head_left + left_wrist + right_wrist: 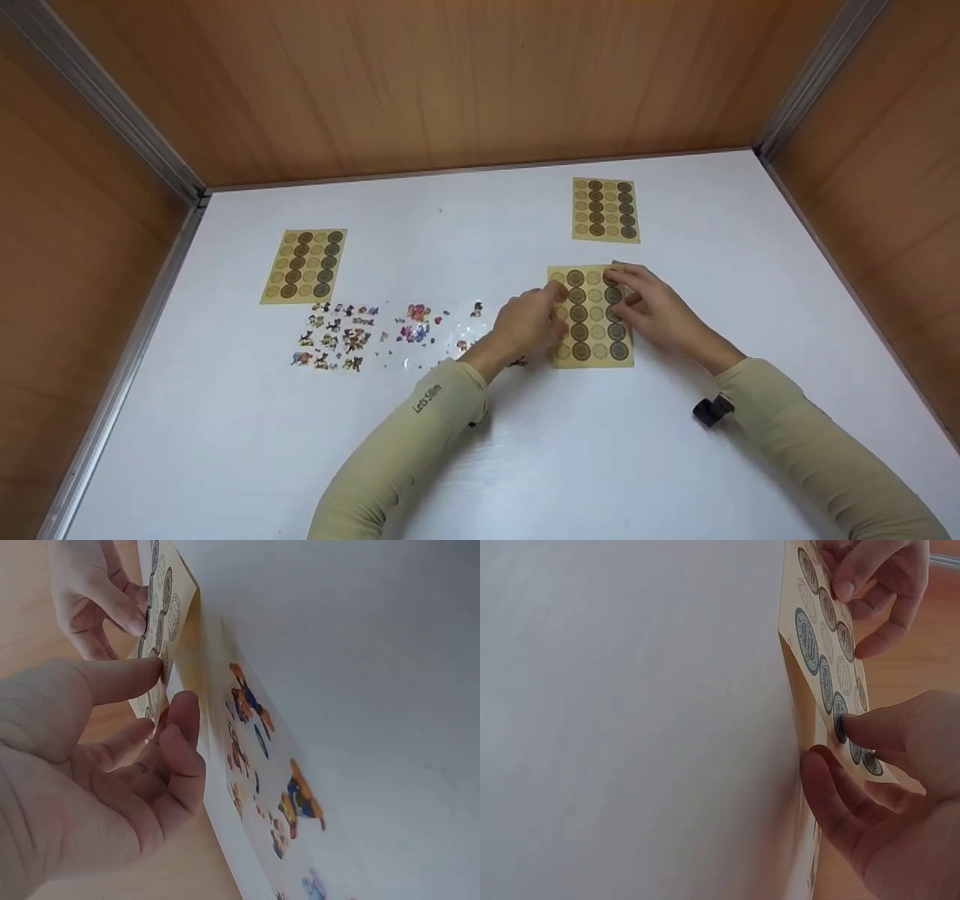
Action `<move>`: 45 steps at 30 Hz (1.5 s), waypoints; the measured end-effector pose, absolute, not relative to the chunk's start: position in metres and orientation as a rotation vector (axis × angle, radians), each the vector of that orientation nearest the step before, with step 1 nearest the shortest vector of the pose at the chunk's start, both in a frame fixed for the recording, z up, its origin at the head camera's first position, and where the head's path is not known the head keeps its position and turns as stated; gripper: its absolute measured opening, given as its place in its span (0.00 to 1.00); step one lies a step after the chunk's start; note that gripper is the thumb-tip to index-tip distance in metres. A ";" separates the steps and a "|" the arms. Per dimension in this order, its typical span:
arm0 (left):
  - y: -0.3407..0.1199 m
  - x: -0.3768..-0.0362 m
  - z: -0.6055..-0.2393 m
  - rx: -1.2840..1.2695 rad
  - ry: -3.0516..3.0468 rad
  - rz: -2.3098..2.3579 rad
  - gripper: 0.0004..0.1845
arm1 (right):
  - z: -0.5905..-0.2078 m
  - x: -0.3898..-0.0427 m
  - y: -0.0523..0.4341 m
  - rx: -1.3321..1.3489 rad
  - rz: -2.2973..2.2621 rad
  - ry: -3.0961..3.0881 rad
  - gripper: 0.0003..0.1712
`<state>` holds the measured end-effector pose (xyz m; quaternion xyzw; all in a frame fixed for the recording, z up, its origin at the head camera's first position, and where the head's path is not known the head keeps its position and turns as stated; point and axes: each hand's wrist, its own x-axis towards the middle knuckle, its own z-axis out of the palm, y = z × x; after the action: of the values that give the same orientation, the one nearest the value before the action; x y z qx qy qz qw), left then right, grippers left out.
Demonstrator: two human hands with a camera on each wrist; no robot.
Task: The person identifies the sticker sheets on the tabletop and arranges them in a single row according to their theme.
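A tan sticker sheet (pixel 597 330) with columns of light and dark round stickers is held between both hands at the right of centre in the head view. My left hand (pixel 527 322) pinches its left edge, thumb on the printed face and fingers behind. At the opposite edge my right hand (pixel 660 311) pinches the sheet the same way. Both wrist views show the sheet (pixel 829 622) tilted, with a gap under part of it. Beside the left hand lie clear sheets of colourful cartoon stickers (pixel 356 339), partly covered by that hand and forearm.
Two similar tan sticker sheets lie flat on the white table (pixel 525 465): one at the left (pixel 304 266), another at the back right (pixel 606 210). Wood-panelled walls (pixel 465 82) with metal corner strips enclose the table's back and sides.
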<state>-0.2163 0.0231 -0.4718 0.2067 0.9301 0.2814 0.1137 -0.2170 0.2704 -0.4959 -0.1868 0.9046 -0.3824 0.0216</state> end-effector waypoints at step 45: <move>0.019 -0.216 -0.473 0.528 2.598 0.508 0.29 | -0.488 -0.226 0.270 -0.763 -0.501 2.765 0.35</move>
<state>-0.2163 0.0195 -0.4728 0.1907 0.9391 0.1835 0.2192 -0.2260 0.2698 -0.4879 -0.2605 0.9433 -0.1708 0.1148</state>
